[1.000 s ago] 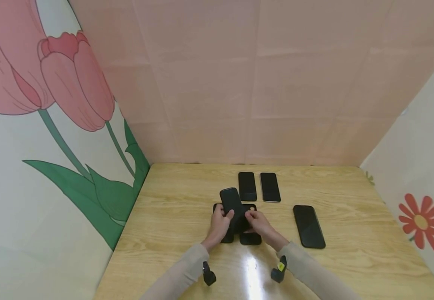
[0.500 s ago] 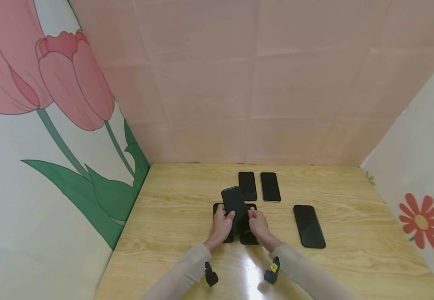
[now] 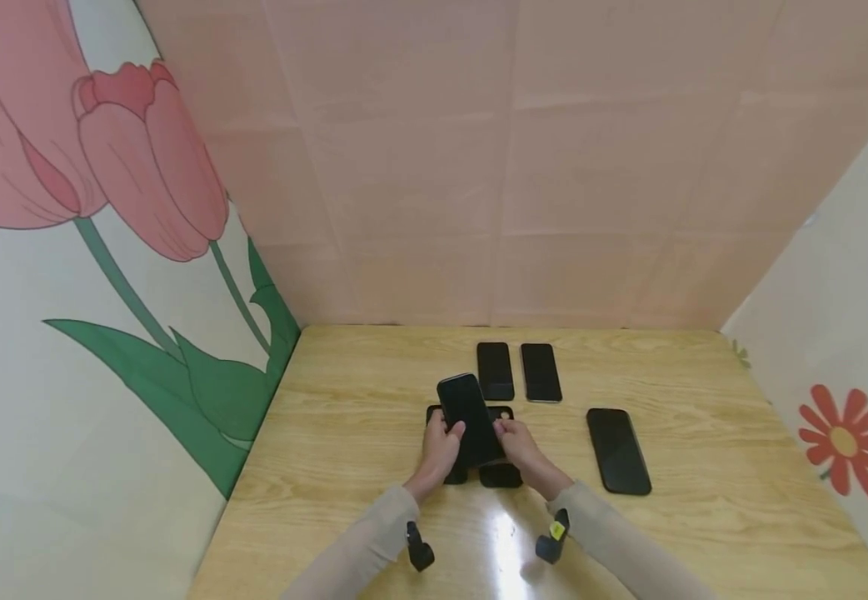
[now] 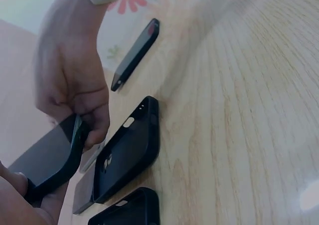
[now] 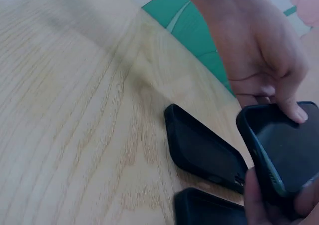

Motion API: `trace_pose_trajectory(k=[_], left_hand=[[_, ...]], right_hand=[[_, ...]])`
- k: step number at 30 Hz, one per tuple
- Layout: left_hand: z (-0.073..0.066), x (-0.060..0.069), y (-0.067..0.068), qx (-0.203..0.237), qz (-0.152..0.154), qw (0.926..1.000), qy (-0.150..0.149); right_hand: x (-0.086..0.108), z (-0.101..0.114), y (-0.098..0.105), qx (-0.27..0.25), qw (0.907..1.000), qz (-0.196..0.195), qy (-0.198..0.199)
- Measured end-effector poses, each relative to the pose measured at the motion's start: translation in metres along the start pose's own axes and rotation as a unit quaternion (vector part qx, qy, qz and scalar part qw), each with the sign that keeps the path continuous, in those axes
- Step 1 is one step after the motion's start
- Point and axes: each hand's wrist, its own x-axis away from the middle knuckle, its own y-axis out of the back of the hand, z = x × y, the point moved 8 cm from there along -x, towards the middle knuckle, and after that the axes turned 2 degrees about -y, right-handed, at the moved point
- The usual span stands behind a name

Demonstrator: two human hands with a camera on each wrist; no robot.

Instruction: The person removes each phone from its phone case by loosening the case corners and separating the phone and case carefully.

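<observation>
A phone [image 3: 470, 417] with a dark screen sits in a black phone case [image 5: 256, 150], held tilted above the table. In the right wrist view, one corner of the phone stands slightly proud of the case's rim. My left hand [image 3: 440, 450] grips the left side, thumb lying over the screen. At the near right corner, my right hand [image 3: 521, 448] pinches the case and phone edge. Below them, two open black phone cases lie on the table: a left case [image 5: 204, 147] and a right case [image 4: 128, 152], both partly hidden in the head view.
Two dark phones, a left one [image 3: 495, 371] and a right one [image 3: 541, 372], lie side by side farther back. Another black phone [image 3: 618, 452] rests on the right. The wooden table [image 3: 344, 417] meets a pink wall behind and printed walls at both sides.
The held phone and case shifted slightly right, then back left, and its tilt changed a little. My right hand moved in, then slightly outward along the near right corner. Other items stayed put.
</observation>
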Motion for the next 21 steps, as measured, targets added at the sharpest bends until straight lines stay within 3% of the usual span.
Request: trace_pose_trajectory(k=[8,13,17,21], left_hand=[[0.006,-0.001,0.003,-0.009,-0.001,0.9998,0.018],[0.007,0.000,0.005,-0.019,0.005,0.9994,0.028],[0.008,0.000,0.007,-0.033,0.008,0.9991,0.027],[0.011,0.000,0.007,-0.047,0.012,0.9986,0.023]], right_hand=[[-0.002,-0.005,-0.005,-0.066,0.9931,0.096,-0.018],[-0.001,-0.003,-0.005,-0.039,0.9893,0.136,-0.036],[0.000,0.000,-0.003,-0.016,0.9908,0.127,-0.043],[0.001,0.009,0.003,-0.018,0.9971,0.073,-0.011]])
